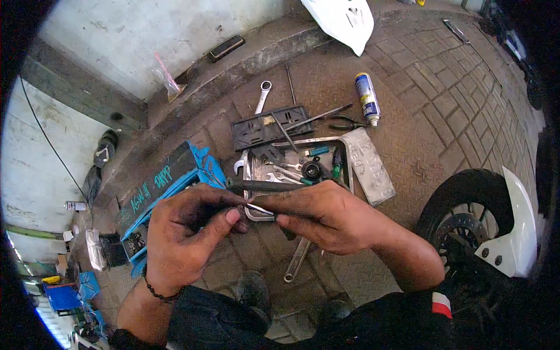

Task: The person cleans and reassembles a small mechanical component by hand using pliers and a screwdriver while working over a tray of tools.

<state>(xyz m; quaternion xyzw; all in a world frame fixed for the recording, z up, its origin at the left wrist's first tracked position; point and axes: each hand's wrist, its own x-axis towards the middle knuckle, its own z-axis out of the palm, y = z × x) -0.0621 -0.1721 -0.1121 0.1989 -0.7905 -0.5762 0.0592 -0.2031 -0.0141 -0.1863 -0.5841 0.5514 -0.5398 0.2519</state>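
Close together in front of me, both hands are pinched on one thin, narrow strip (pixel 260 209), dark with a bright silvery edge. Its kind is too small to make out. My left hand (pixel 185 230) has thumb and fingertips at the strip's left end; a beaded bracelet circles that wrist. The right hand (pixel 332 216) grips the other end between thumb and fingers. Just beyond my fingers a long dark bar (pixel 268 186) crosses a metal tray (pixel 300 143). In the tray lie several wrenches (pixel 283 175), a round black part (pixel 311 170) and a green-handled tool (pixel 336 166).
A blue toolbox (pixel 209 169) stands left of the tray. Beyond are a black plastic plate (pixel 244 134), a combination wrench (pixel 263 96), pliers (pixel 347 123) and a spray can (pixel 367 98). Another wrench (pixel 297 261) lies nearer me. At right stands a wheel (pixel 446 204) with a white fender (pixel 513 233).
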